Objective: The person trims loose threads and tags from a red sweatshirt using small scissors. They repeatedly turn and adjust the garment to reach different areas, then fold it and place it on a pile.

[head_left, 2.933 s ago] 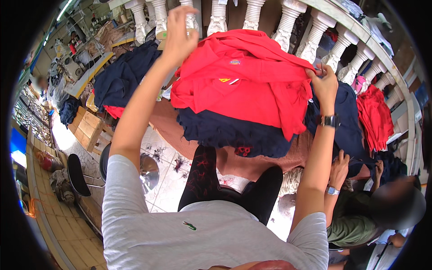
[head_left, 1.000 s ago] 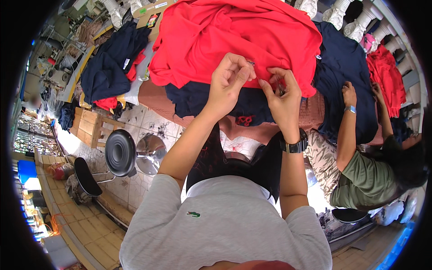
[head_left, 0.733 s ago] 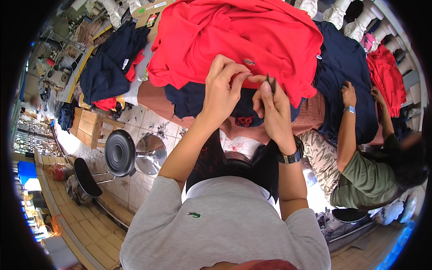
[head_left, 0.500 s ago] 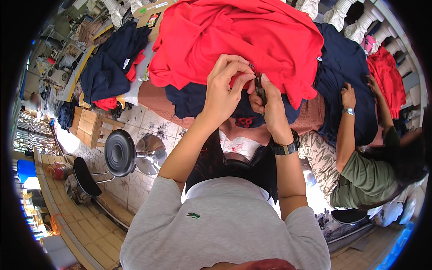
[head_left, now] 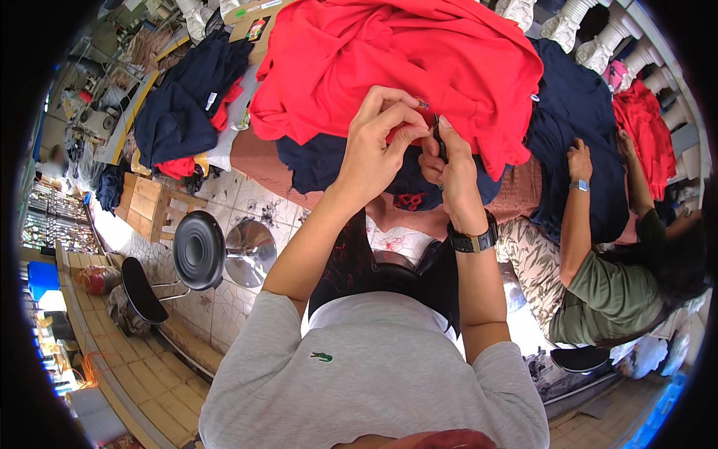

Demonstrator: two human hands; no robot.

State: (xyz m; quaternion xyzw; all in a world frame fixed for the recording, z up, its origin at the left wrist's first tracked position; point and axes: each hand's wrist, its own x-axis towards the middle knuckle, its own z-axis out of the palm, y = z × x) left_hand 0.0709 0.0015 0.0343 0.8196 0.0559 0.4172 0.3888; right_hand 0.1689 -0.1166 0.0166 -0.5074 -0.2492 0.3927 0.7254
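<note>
A large red garment [head_left: 396, 52] lies bunched over the front of the table. My left hand [head_left: 380, 142] is closed in a pinch on its near fold, beside a small multicoloured patch [head_left: 423, 105]. My right hand [head_left: 455, 168] is wrapped round small dark thread snips [head_left: 439, 138]. Their tip points up and away from me, close by my left fingertips. Whether the blades touch a thread is too small to tell. Dark navy cloth [head_left: 314, 165] shows under the red garment, with a bit of red trim below my hands.
At the right, a person's hands [head_left: 580, 165] rest on a navy garment [head_left: 576, 97]. More navy cloth [head_left: 179, 112] is heaped at the left. A black round stool [head_left: 199, 249] and a wooden crate [head_left: 146, 206] stand on the tiled floor.
My right hand has turned slightly, and the snips now stand more upright. The left hand keeps its pinch, shifted a little. The patch shows more clearly beside its fingers.
</note>
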